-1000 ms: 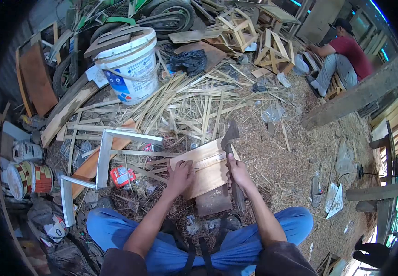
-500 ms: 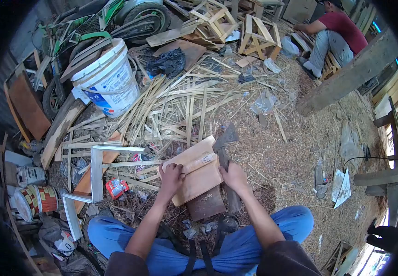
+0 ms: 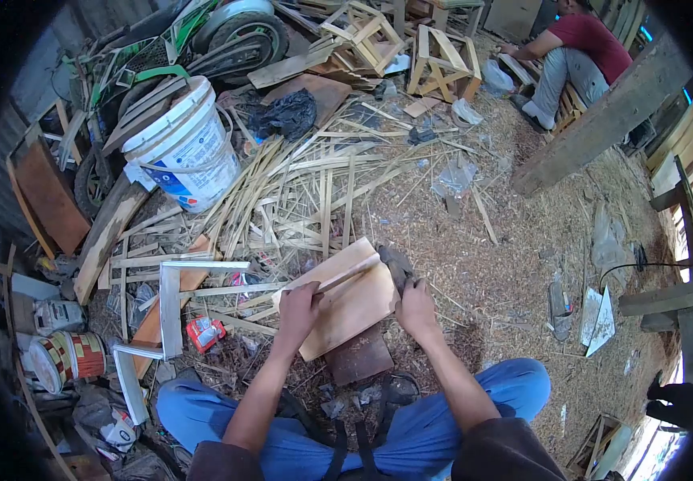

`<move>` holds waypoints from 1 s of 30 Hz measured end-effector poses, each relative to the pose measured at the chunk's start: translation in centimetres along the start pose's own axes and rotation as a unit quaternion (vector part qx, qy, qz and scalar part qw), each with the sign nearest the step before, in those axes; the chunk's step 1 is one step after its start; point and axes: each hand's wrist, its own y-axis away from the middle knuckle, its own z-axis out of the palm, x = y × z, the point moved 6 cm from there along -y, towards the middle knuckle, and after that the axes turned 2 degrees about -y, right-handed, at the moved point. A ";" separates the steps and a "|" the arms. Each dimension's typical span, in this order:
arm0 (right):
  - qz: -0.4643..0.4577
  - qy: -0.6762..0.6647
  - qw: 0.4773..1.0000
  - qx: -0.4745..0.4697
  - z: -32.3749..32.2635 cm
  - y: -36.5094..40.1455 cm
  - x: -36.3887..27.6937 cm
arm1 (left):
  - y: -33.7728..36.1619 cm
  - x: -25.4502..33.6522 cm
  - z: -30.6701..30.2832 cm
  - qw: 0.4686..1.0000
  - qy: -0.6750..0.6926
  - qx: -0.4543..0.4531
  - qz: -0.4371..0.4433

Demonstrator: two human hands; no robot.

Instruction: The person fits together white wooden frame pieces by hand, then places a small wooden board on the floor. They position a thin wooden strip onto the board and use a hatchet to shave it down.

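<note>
Sawdust and shavings covered the floor (image 3: 483,272) of the shed where I sat, knees apart.

- Far side: a loose pile of split strips (image 3: 314,192) fanned out ahead of me, a heavy beam (image 3: 603,120) lay aslant to the right, and a white bucket (image 3: 182,148) leaned to the left. A co-worker (image 3: 583,56) sat well apart at the top right, with hands of their own.
- Work surface: a pale board (image 3: 354,309) lay flat across a darker block (image 3: 358,357) between my knees. Judged reason: the block raised it clear of the litter and gave a firm bed.
- Right hand (image 3: 416,309): closed round the hatchet (image 3: 394,263), gripped right up under the head, handle hidden beneath the palm. Probably choked up like that for control rather than swing. The head sat at the board's right edge.
- Left hand (image 3: 298,311): fingers (image 3: 312,295) curled and pinching the near end of a thin strip (image 3: 348,276). The strip lay slantwise on the board, its far end running up to the hatchet head. Held at the near end, likely to keep my fingers away from the blade.
- Could not tell whether the edge bit into the strip or merely touched it.
</note>
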 end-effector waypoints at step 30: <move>-0.267 -0.153 0.930 0.201 -5.3 2.7 -12.2 | 2.2 0.8 -6.5 0.950 0.046 0.247 0.183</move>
